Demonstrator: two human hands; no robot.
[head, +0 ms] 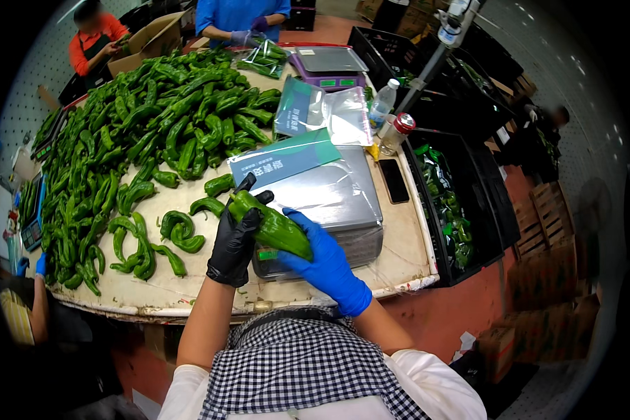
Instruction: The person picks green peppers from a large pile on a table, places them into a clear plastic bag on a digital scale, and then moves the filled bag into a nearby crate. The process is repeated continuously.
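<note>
My left hand (236, 236), in a black glove, grips the stem end of a large green pepper (279, 229). Fingers of my right hand (328, 268), in a blue glove, close around the pepper's other end. Both hands are above the near left part of a digital scale (362, 239) with a metal pan. A clear plastic bag with a blue-green printed panel (294, 160) lies on the pan. Beyond it are more plastic bags (320, 113). Loose peppers (181, 231) rest on the table left of my hands, beside a big pile of green peppers (157, 115).
A phone (394, 181), a red-lidded jar (397, 134) and a water bottle (383, 105) stand or lie right of the scale. A black crate (472, 210) holds bagged peppers. Co-workers stand across the table (425, 257) and at its left; a purple scale (331, 68) is farther back.
</note>
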